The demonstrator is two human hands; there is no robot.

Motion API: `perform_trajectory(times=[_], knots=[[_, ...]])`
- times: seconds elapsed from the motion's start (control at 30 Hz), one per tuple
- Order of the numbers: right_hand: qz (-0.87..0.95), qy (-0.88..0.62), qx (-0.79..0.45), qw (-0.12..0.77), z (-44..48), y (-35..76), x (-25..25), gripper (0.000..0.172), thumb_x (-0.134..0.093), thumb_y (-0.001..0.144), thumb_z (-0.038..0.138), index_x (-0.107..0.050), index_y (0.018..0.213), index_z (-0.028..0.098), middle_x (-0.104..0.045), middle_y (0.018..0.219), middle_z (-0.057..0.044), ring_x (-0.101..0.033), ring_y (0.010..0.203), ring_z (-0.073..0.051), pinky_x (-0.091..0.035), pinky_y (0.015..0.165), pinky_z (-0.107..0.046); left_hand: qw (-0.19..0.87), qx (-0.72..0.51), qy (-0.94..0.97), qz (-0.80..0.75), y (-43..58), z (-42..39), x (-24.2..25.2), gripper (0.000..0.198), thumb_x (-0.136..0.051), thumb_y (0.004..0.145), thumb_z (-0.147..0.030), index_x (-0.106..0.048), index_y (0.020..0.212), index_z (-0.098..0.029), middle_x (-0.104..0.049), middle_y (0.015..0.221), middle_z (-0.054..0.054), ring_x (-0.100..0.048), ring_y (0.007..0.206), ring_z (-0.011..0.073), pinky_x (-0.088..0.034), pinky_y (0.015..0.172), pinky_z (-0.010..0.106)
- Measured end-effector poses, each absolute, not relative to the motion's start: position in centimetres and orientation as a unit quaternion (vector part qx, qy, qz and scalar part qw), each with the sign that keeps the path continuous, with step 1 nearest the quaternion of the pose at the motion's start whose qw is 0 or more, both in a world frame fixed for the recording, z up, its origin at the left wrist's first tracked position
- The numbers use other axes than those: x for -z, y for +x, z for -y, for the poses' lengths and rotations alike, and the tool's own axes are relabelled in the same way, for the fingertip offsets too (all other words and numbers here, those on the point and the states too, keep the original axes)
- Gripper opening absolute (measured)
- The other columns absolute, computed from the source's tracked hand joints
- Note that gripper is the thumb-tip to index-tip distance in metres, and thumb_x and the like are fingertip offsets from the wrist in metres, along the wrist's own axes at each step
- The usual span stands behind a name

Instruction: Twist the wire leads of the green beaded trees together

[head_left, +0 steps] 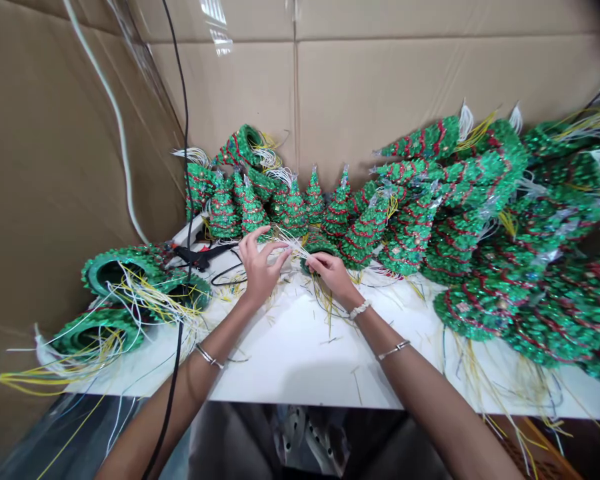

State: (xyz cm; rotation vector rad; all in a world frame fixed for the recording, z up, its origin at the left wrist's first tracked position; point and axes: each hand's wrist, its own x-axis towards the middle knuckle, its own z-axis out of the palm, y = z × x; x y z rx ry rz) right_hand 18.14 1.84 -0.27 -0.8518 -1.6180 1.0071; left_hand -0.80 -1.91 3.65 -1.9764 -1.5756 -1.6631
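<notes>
A small green glitter tree (316,248) with red trim lies on its side on the white table (300,360), its open base toward me. My right hand (331,272) is closed around its base. White and yellow wires (291,241) stick out of it to the left. My left hand (260,265) pinches those wires between thumb and fingers.
Upright little trees (290,207) line the back by the cardboard wall (380,87). A big heap of trees (510,240) fills the right side. More trees lying on their sides (125,287) with loose wires sit at left. A black tool (200,255) and a black cable (183,133) are at left.
</notes>
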Motion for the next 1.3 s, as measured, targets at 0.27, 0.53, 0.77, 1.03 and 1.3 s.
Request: perform_trajectory(times=[0.27,0.53,0.77,1.03,1.3], knots=[[0.675,-0.350,-0.407,0.507,-1.9,18.0,0.6,0.034,-0.063,0.087,0.051,-0.072,0.083,0.019,-0.068,0.077,-0.004,-0.059,0.071,-0.017,-0.047,0.069,-0.029,0.105,0.529,-0.657,0.526,-0.4,2.1,-3.6,0.020,-0.072,0.085,-0.046,-0.077,0.090,-0.028,-0.053,0.143,0.005,-0.039,0.135,0.0297,-0.029,0.115,0.052],[0.674,-0.349,-0.403,0.512,-1.8,18.0,0.3,0.034,-0.064,0.085,0.051,-0.073,0.082,0.019,-0.068,0.076,-0.003,-0.059,0.070,-0.017,-0.046,0.068,-0.029,0.107,0.538,-0.655,0.520,-0.3,1.8,-3.4,0.016,-0.068,0.089,-0.043,-0.076,0.090,-0.029,-0.054,0.143,0.004,-0.039,0.135,0.0297,-0.028,0.115,0.054],[0.674,-0.345,-0.405,0.512,-1.8,18.0,0.3,0.030,-0.065,0.086,0.047,-0.073,0.082,0.018,-0.066,0.074,-0.002,-0.058,0.069,-0.016,-0.044,0.068,-0.028,0.103,0.533,-0.655,0.525,-0.2,1.9,-3.6,0.015,-0.069,0.089,-0.040,-0.076,0.089,-0.027,-0.053,0.144,0.005,-0.039,0.135,0.0304,-0.028,0.115,0.054],[0.653,-0.338,-0.439,0.516,-2.1,17.9,0.4,0.030,-0.066,0.085,0.048,-0.071,0.078,0.019,-0.063,0.069,-0.001,-0.056,0.067,-0.015,-0.043,0.067,-0.028,0.055,0.555,-0.641,0.527,-0.1,1.6,-3.3,0.010,-0.069,0.086,-0.033,-0.070,0.082,-0.024,-0.054,0.141,0.005,-0.040,0.136,0.0293,-0.027,0.117,0.053],[0.638,-0.338,-0.452,0.523,-2.3,18.2,0.7,0.031,-0.066,0.084,0.049,-0.071,0.078,0.020,-0.062,0.068,0.000,-0.055,0.066,-0.015,-0.043,0.066,-0.028,0.017,0.633,-0.527,0.566,-3.0,0.6,-4.8,0.007,-0.066,0.085,-0.028,-0.067,0.082,-0.023,-0.062,0.132,0.006,-0.049,0.129,0.0274,-0.030,0.114,0.049]])
